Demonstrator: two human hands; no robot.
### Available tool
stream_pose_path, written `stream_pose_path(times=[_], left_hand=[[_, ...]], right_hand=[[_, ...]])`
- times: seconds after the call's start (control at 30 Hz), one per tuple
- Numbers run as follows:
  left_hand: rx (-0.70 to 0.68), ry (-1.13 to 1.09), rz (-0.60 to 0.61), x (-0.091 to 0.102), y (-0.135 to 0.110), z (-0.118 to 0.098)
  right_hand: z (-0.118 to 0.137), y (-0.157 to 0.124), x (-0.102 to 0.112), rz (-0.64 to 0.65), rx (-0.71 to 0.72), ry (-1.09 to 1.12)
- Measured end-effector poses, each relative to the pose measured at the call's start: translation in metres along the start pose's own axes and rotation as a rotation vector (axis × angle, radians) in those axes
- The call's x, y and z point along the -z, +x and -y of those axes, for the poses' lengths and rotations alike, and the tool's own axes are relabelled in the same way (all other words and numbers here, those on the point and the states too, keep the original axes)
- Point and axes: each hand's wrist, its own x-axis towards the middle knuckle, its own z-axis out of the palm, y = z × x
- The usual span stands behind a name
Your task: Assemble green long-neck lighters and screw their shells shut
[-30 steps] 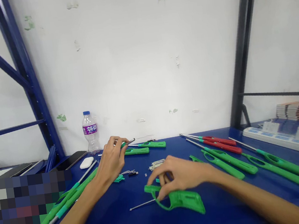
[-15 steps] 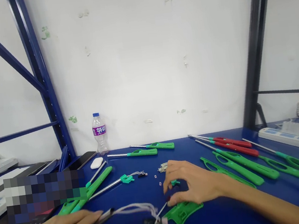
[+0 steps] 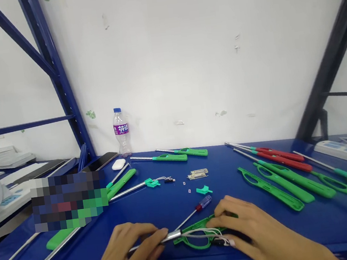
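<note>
Pinching a metal tube (image 3: 172, 235) to the near left of the screwdriver (image 3: 198, 207), my left hand (image 3: 134, 248) shows on the feed with its fingers closed near the tube's end. Pale wires (image 3: 199, 232) run from that end to a black piece (image 3: 219, 241) at my right hand (image 3: 250, 226), nearer than the screwdriver. Those right fingers are curved and partly spread; I cannot tell whether they grip the piece. A green half-shell (image 3: 209, 221) lies beneath the wires, just nearer than the screwdriver.

I judge the tube light, stiff and rather slippery, best held close to its end. The wires look limp and fragile, so I would grasp the black piece by its body, not the strands. The half-shell seems light and slightly springy, best held by its rim.

Just beyond the screwdriver sits a turquoise piece (image 3: 204, 190); past it lie 2 pale frames (image 3: 197, 174). Well right of the screwdriver are 2 red lighters (image 3: 283, 163), and 2 green lighters (image 3: 172, 158) lie farthest beyond it.
</note>
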Motion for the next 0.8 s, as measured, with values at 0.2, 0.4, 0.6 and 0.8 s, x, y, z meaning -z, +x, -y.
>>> stream_pose_path(times=[0.2, 0.4, 0.6, 0.8], left_hand=[[0.042, -0.026, 0.207, -0.016, -0.016, 0.0], [0.079, -0.097, 0.154, -0.017, -0.008, -0.003], [0.079, -0.137, 0.185, -0.013, -0.004, -0.004], [0.156, -0.191, 0.245, -0.011, -0.007, -0.005]], right_hand=[[-0.001, -0.023, -0.025, -0.183, -0.085, -0.028], [0.008, -0.022, -0.023, -0.222, -0.038, -0.009], [0.012, -0.016, -0.021, -0.277, -0.014, -0.016], [0.012, -0.013, -0.02, -0.336, 0.07, -0.023]])
